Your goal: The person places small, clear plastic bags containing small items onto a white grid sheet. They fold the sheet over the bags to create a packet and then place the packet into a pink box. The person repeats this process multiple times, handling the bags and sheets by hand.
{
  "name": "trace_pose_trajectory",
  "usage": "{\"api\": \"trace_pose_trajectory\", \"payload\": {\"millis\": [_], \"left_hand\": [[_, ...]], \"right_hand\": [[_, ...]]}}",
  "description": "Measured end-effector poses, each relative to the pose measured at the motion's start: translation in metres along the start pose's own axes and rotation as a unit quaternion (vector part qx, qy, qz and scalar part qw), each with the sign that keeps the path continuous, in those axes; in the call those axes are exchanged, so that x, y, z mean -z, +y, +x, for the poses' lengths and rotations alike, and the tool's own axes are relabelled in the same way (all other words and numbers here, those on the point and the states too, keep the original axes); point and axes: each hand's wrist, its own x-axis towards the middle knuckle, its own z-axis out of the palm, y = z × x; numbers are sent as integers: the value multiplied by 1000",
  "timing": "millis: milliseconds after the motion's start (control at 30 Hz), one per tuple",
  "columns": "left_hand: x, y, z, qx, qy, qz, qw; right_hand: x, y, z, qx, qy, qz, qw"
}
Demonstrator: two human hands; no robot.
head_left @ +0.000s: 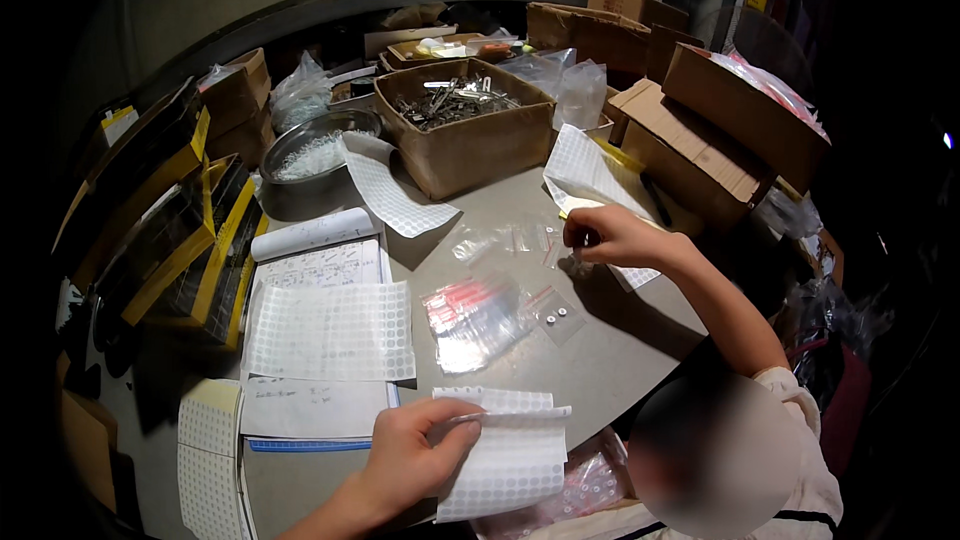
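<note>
My left hand [422,452] is closed on the folded edge of a sheet of round pale stickers [505,475], near the front of the table. Over the table's right part, my right hand [622,237] has its fingers pinched together; what they hold, if anything, is too small to make out. Just beside those fingers lie small clear zip bags [520,238]. Between my hands rests a stack of red-edged zip bags [478,322]. Beside the stack is a single zip bag [556,317] with two small round white stickers with dark centres.
A notebook [320,410] lies at left under another sticker sheet [330,330]. Behind stand a metal bowl of clear small pieces [318,152] and a cardboard box of metal parts [460,155]. More cartons [690,145] crowd the right; black-and-yellow boxes [200,250] line the left.
</note>
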Motion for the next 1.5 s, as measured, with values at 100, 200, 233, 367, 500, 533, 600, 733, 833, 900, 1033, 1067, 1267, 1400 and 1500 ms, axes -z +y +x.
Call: {"api": "trace_pose_trajectory", "payload": {"millis": [100,200,233,367,500,533,600,733,833,900,1033,1067,1267,1400,1500], "left_hand": [[1,-2,-1,-12,1,-4,1000],[1,-3,-1,-14,-5,-10,1000],[1,-2,-1,-14,-7,-11,1000],[2,4,-1,3,-21,-5,1000],[2,2,-3,2,-13,-10,1000],[2,2,-3,-2,-14,-9,1000],[0,1,-1,-9,-11,-11,1000],[1,1,-2,-19,13,-20,1000],[0,3,-2,-28,18,-28,999],[0,4,-3,-30,20,-29,999],[2,7,-6,-23,22,-19,999],[2,8,-6,-24,19,-15,999],[2,7,-4,-40,24,-29,999],[1,8,-3,-52,31,-24,998],[4,8,-4,-37,42,-34,998]], "right_hand": [[-5,-5,6,21,-69,-35,997],[-12,-10,10,28,-65,-103,992],[-15,-9,11,34,-56,-126,990],[-20,-7,12,53,-24,-199,978],[-3,-13,31,-41,-39,-240,969],[4,-1,37,-6,5,-167,986],[3,31,57,23,87,-24,996],[-17,61,91,-71,74,300,949],[-32,70,96,-20,116,218,969],[-42,64,94,25,165,87,982],[-41,36,91,10,145,-62,988],[-37,39,91,-12,135,-71,988],[-6,50,70,-143,70,-120,980],[-13,66,36,-102,121,-128,979],[-36,55,8,3,186,-195,963]]}}
